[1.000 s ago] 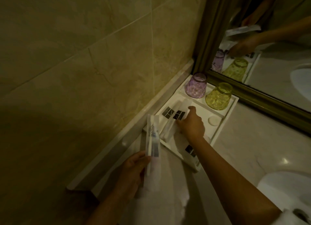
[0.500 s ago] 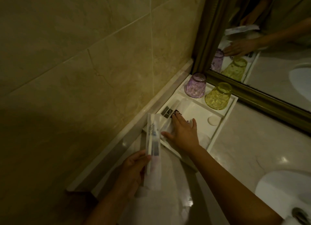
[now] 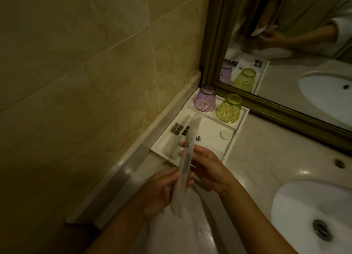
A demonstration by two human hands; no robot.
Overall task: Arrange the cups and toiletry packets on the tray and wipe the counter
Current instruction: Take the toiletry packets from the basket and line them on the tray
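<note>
Purple cup (image 3: 204,99) and yellow cup (image 3: 229,108) inverted on white tray (image 3: 240,124); long clear packet (image 3: 187,158) above it.

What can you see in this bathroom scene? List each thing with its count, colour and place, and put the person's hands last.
Tray: one, white, counter corner.
Cups: two, upside down at tray's back; purple cup left, yellow cup right.
Flat packets: several, white with dark marks, tray's left.
Round soap: one, white, tray's right.
Long packet: one, clear, held above the tray.
Basin: one, white, right.
Mirror: one, gilt frame, behind.
Left hand, right hand: both holding the long packet.

Glossy stone counter (image 3: 253,170); translucent faceted cups (image 3: 204,101); filmy plastic packet (image 3: 185,164).
</note>
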